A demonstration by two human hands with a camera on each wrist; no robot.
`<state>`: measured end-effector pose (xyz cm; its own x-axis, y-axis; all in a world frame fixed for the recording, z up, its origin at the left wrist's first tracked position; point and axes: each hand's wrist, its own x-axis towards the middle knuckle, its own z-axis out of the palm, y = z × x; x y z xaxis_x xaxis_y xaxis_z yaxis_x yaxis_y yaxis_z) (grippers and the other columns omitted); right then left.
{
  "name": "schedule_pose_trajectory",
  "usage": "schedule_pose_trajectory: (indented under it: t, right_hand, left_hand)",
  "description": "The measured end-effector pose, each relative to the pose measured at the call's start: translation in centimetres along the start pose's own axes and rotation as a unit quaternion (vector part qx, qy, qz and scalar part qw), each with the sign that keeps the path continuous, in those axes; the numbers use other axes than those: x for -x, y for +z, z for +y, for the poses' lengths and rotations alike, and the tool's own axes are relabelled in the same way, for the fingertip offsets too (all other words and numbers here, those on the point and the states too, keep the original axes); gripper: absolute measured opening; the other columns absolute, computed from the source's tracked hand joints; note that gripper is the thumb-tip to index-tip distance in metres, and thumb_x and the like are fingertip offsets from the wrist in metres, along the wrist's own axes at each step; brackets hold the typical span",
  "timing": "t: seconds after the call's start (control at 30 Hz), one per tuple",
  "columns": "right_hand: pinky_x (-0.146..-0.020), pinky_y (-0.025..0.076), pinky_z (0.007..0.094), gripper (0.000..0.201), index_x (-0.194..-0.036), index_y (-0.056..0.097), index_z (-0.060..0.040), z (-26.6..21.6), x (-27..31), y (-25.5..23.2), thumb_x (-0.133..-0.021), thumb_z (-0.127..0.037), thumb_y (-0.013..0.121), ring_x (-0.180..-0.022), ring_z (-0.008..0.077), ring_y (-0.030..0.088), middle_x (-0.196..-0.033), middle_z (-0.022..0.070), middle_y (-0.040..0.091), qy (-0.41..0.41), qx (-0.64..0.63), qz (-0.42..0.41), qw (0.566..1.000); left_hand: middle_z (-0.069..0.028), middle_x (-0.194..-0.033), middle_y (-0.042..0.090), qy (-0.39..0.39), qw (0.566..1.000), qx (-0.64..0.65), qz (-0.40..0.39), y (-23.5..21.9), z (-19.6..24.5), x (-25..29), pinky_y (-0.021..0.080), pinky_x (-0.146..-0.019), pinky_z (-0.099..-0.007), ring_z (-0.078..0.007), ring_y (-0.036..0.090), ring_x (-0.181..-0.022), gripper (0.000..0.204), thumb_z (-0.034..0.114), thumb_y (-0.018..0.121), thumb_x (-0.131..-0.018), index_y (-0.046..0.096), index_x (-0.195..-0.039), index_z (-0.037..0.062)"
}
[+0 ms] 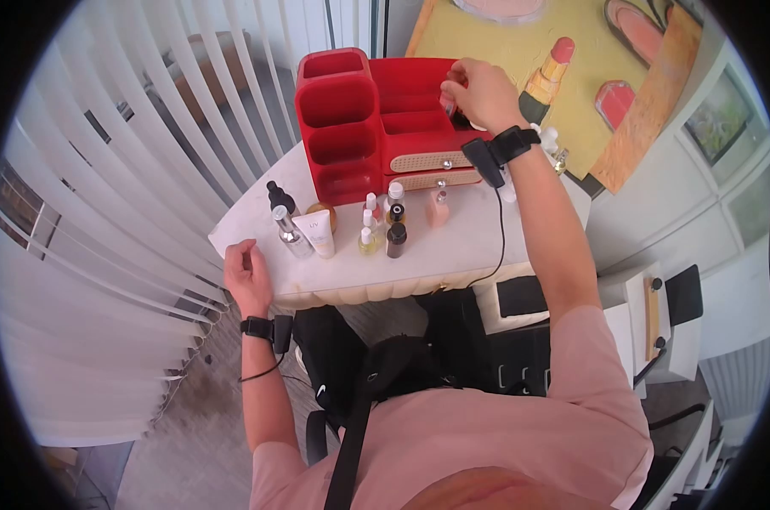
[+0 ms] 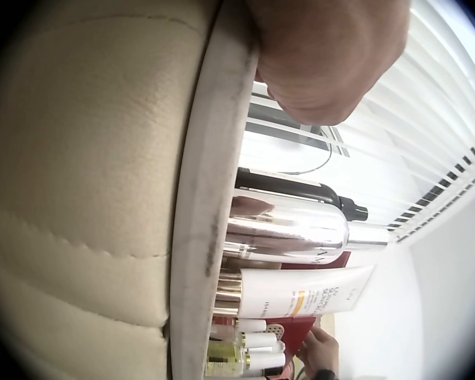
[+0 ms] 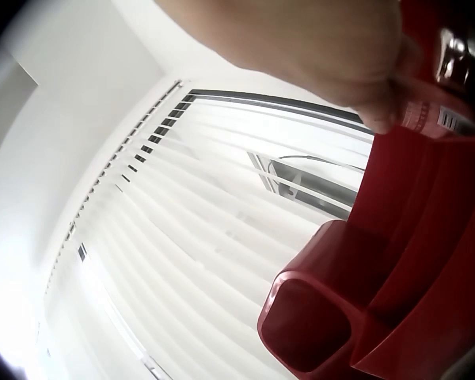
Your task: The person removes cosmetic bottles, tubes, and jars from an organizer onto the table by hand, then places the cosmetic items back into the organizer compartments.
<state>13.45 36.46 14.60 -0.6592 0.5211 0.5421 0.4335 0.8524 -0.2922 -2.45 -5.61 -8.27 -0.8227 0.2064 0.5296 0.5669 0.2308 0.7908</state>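
My right hand (image 1: 487, 95) is over the right rear part of a red organizer (image 1: 338, 136), its fingers curled round a small pink item (image 1: 447, 104). In the right wrist view the pink item (image 3: 439, 111) shows a barcode label between the hand (image 3: 317, 55) and the red compartments (image 3: 396, 317). My left hand (image 1: 248, 276) rests at the table's left front edge, fingers loosely curled, holding nothing visible. Beside it stand a silver bottle (image 1: 292, 235), a white tube (image 1: 318, 234) and a black dropper bottle (image 1: 279, 197).
Several small bottles (image 1: 367, 240) stand mid-table, with a pink bottle (image 1: 438, 210) to their right. Two woven-front drawers (image 1: 423, 161) face the front. White blinds (image 1: 164, 170) hang at the left. A yellow cosmetics picture (image 1: 589, 51) lies beyond the table.
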Motion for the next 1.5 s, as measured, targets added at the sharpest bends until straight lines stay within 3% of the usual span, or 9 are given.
schedule_pose_trajectory:
  t: [0.07, 0.2, 0.27, 0.3, 0.37, 0.57, 0.67, 1.23, 1.5]
  right_hand:
    - [-0.081, 0.058, 0.0427, 0.026, -0.107, 0.077, -0.0076, -0.6, 0.5, -1.5, -0.09, -0.027, 0.073, -0.092, 0.0324, 0.076, -0.095, 0.0123, 0.079, -0.051, -0.015, 0.076, 0.996]
    - [-0.076, 0.059, 0.037, 0.028, -0.11, 0.076, -0.006, -3.4, 4.0, -7.2, -0.092, -0.027, 0.075, -0.081, 0.0274, 0.076, -0.09, 0.012, 0.078, -0.074, -0.071, 0.117, 0.988]
    - [-0.06, 0.052, 0.0273, 0.019, -0.117, 0.068, 0.0012, -5.9, 7.0, -9.6, -0.102, -0.011, 0.068, -0.063, 0.0109, 0.066, -0.085, 0.0042, 0.074, -0.102, -0.237, 0.126, 0.958]
    - [-0.06, 0.052, 0.0273, 0.019, -0.117, 0.068, 0.0012, -5.3, 8.5, -9.4, -0.102, -0.011, 0.068, -0.063, 0.0109, 0.066, -0.085, 0.0042, 0.074, -0.093, -0.238, 0.115, 0.96]
    - [-0.075, 0.059, 0.0344, 0.027, -0.114, 0.074, -0.0018, -3.3, 11.2, -9.1, -0.093, -0.018, 0.077, -0.079, 0.0239, 0.075, -0.091, 0.0105, 0.078, -0.102, -0.146, 0.088, 0.98]
    - [-0.076, 0.061, 0.0323, 0.03, -0.119, 0.068, 0.0003, -2.0, 19.6, -3.6, -0.091, -0.005, 0.079, -0.081, 0.0232, 0.075, -0.094, 0.0091, 0.077, -0.062, -0.201, -0.041, 0.977]
    - [-0.076, 0.061, 0.0327, 0.031, -0.119, 0.068, -0.0009, -1.5, 22.0, -0.9, -0.09, -0.005, 0.08, -0.082, 0.0234, 0.075, -0.094, 0.0084, 0.077, -0.042, -0.194, -0.033, 0.98]
    - [-0.071, 0.06, 0.0337, 0.049, -0.128, 0.067, -0.0066, -1.2, 24.1, 3.6, -0.084, -0.015, 0.086, -0.08, 0.022, 0.075, -0.103, 0.0068, 0.076, 0.053, -0.181, -0.018, 0.982]
    - [-0.066, 0.058, 0.0376, 0.038, -0.115, 0.069, -0.0092, -0.4, 25.0, 4.9, -0.085, -0.026, 0.086, -0.073, 0.0218, 0.074, -0.096, 0.0046, 0.078, 0.092, -0.122, -0.073, 0.986]
  left_hand:
    - [-0.0053, -0.091, 0.062, -0.004, 1.0, -0.004, -0.001, 0.0, 0.0, -0.1, 0.049, -0.071, -0.0272, -0.0116, 0.058, -0.075, 0.01, 0.007, 0.062, -0.101, 0.069, -0.105, -0.0004]
    - [-0.0056, -0.092, 0.064, -0.006, 0.999, -0.032, -0.005, -0.1, 0.1, 0.0, 0.051, -0.074, -0.0278, -0.0119, 0.061, -0.077, 0.012, 0.009, 0.063, -0.102, 0.069, -0.106, 0.0001]
    - [-0.0057, -0.092, 0.065, -0.01, 0.999, -0.044, -0.011, -0.1, 0.1, -0.1, 0.052, -0.075, -0.028, -0.0119, 0.061, -0.078, 0.012, 0.009, 0.063, -0.102, 0.07, -0.107, 0.0003]
    - [-0.0055, -0.092, 0.065, -0.005, 0.999, -0.043, -0.008, -0.2, 0.0, -0.1, 0.052, -0.075, -0.028, -0.0118, 0.062, -0.078, 0.013, 0.009, 0.063, -0.102, 0.07, -0.107, 0.0006]
    - [-0.0045, -0.092, 0.066, -0.002, 0.999, -0.036, -0.002, -0.1, 0.1, -0.1, 0.052, -0.074, -0.028, -0.0112, 0.061, -0.077, 0.013, 0.01, 0.063, -0.102, 0.071, -0.108, 0.0015]
    - [-0.0025, -0.092, 0.065, -0.013, 0.999, -0.037, -0.007, 0.0, -0.4, -0.1, 0.051, -0.074, -0.0273, -0.0099, 0.059, -0.075, 0.014, 0.012, 0.064, -0.102, 0.072, -0.109, 0.002]
    - [-0.002, -0.092, 0.065, -0.012, 0.999, -0.035, -0.008, -0.1, -0.5, -0.1, 0.051, -0.074, -0.0271, -0.0095, 0.059, -0.075, 0.015, 0.012, 0.064, -0.102, 0.072, -0.109, 0.0019]
    - [-0.0022, -0.091, 0.066, -0.015, 0.999, -0.048, 0.0, 0.0, -0.6, -0.1, 0.051, -0.072, -0.0274, -0.0099, 0.059, -0.075, 0.014, 0.011, 0.064, -0.102, 0.073, -0.108, 0.0024]
    - [-0.0016, -0.09, 0.065, -0.007, 0.999, -0.041, 0.005, 0.0, -0.7, -0.1, 0.05, -0.073, -0.0271, -0.0092, 0.059, -0.075, 0.013, 0.011, 0.065, -0.102, 0.073, -0.108, 0.0028]
